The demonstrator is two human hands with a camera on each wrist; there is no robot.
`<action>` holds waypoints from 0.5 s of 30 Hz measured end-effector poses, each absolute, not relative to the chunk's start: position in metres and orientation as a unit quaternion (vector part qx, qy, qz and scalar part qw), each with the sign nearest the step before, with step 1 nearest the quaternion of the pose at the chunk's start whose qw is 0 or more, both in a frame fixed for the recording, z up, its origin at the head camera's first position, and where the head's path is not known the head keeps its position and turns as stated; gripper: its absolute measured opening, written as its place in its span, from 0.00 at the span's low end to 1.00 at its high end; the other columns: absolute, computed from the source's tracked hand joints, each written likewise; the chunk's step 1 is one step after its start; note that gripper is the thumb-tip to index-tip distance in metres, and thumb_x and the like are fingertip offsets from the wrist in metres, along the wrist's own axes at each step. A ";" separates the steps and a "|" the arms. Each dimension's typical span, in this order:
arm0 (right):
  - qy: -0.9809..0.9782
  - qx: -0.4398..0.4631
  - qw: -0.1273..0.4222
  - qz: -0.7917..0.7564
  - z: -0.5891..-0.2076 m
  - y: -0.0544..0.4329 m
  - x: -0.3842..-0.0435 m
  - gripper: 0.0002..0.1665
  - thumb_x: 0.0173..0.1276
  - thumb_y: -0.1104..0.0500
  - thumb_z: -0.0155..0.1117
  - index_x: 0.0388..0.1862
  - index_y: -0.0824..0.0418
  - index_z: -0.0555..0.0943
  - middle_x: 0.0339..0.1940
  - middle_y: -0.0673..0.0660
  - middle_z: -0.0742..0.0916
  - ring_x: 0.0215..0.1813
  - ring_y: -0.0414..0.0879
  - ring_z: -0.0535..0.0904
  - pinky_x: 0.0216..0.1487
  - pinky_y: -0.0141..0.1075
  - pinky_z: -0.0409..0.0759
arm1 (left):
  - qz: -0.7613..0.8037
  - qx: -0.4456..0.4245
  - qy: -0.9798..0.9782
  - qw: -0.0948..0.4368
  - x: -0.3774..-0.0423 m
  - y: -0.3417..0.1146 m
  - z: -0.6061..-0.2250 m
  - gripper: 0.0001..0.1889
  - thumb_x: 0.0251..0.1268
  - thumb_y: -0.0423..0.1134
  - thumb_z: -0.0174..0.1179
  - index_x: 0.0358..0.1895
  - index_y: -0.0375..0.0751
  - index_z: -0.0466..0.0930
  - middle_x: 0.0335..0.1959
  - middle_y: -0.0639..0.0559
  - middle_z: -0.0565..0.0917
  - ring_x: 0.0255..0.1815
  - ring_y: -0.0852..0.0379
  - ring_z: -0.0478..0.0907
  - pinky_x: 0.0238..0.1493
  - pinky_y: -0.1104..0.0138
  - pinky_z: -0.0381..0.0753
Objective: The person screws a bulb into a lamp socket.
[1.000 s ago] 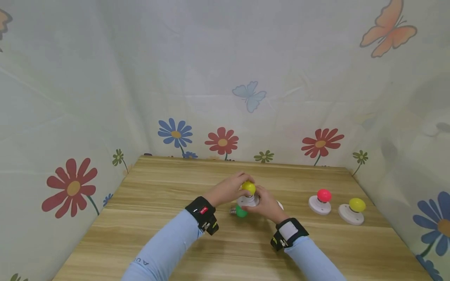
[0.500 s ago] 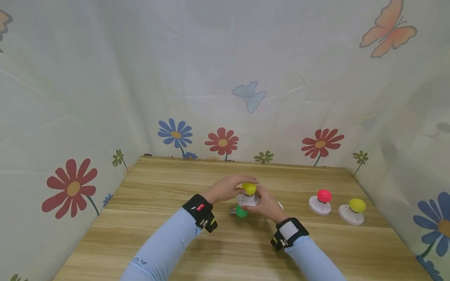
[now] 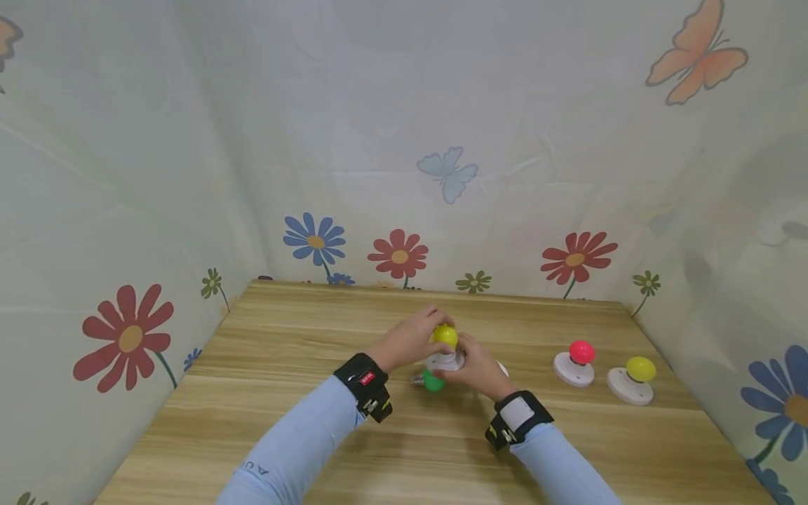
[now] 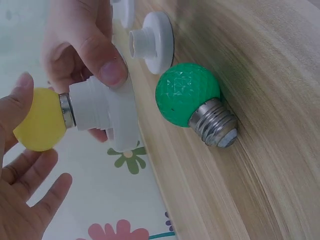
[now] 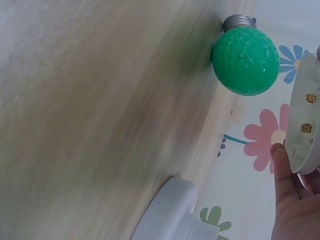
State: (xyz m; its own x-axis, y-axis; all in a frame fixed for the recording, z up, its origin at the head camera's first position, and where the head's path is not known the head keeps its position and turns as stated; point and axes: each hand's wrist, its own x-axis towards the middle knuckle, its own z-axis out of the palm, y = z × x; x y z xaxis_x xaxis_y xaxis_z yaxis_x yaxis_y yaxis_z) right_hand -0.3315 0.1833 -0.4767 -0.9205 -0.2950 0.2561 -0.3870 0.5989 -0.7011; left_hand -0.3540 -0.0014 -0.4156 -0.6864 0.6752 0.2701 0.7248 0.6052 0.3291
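Observation:
My left hand [image 3: 410, 341] pinches a round yellow light bulb [image 4: 42, 122] between thumb and fingers; some of its other fingers spread out loosely in the left wrist view. The bulb sits in the mouth of a white lamp holder [image 4: 100, 107], with part of its metal collar showing. My right hand [image 3: 482, 369] grips that holder by its round base, thumb on one face. Held above the table, the holder shows its underside with brass terminals in the right wrist view. Below the hands, a green faceted bulb [image 4: 187, 95] lies on its side, its screw cap bare.
A bulbless white lamp holder [image 4: 160, 45] stands on the wooden table [image 3: 303, 421], mostly behind my right hand in the head view. At the right are two holders with bulbs, one red [image 3: 581, 351], one yellow [image 3: 640, 369]. A flowered curtain [image 3: 353, 140] surrounds the table.
My left fingers straightened over the yellow bulb half a second ago and are now curled round it again. The right hand and holder have stayed in place.

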 end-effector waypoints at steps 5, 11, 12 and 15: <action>-0.891 0.198 0.050 0.405 -0.478 0.184 -0.332 0.35 0.51 0.48 0.79 0.56 0.56 0.77 0.50 0.54 0.82 0.51 0.47 0.79 0.56 0.46 0.79 | -0.224 -0.415 -0.880 0.049 -0.358 -0.003 -0.419 0.27 0.61 0.49 0.65 0.63 0.48 0.72 0.61 0.53 0.75 0.58 0.56 0.74 0.60 0.67 0.76; -0.891 0.197 0.059 0.406 -0.478 0.184 -0.332 0.37 0.50 0.48 0.79 0.58 0.58 0.76 0.51 0.55 0.82 0.51 0.48 0.79 0.57 0.48 0.79 | -0.253 -0.449 -0.857 0.015 -0.363 -0.007 -0.419 0.27 0.65 0.41 0.62 0.67 0.50 0.70 0.67 0.55 0.73 0.69 0.57 0.68 0.67 0.64 0.69; -0.890 0.198 0.062 0.406 -0.478 0.183 -0.332 0.38 0.50 0.48 0.79 0.58 0.58 0.76 0.52 0.55 0.82 0.52 0.49 0.79 0.57 0.49 0.79 | -0.251 -0.447 -0.858 0.014 -0.363 -0.008 -0.419 0.26 0.65 0.41 0.62 0.66 0.50 0.71 0.66 0.56 0.74 0.68 0.57 0.69 0.67 0.65 0.70; -0.886 0.204 0.061 0.412 -0.480 0.184 -0.332 0.38 0.49 0.49 0.80 0.58 0.57 0.76 0.52 0.54 0.82 0.52 0.48 0.79 0.57 0.49 0.78 | -0.241 -0.437 -0.867 0.020 -0.362 -0.006 -0.420 0.24 0.64 0.43 0.62 0.64 0.51 0.73 0.63 0.56 0.77 0.65 0.58 0.72 0.65 0.67 0.72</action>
State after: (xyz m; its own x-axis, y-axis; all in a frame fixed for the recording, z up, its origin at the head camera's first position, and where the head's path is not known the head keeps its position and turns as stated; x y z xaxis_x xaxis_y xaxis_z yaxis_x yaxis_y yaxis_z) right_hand -0.3320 0.1836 -0.4797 -0.9091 -0.3113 0.2769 -0.4123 0.5771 -0.7050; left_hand -0.3615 -0.0065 -0.4199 -0.6179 0.7470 0.2452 0.7664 0.5026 0.4001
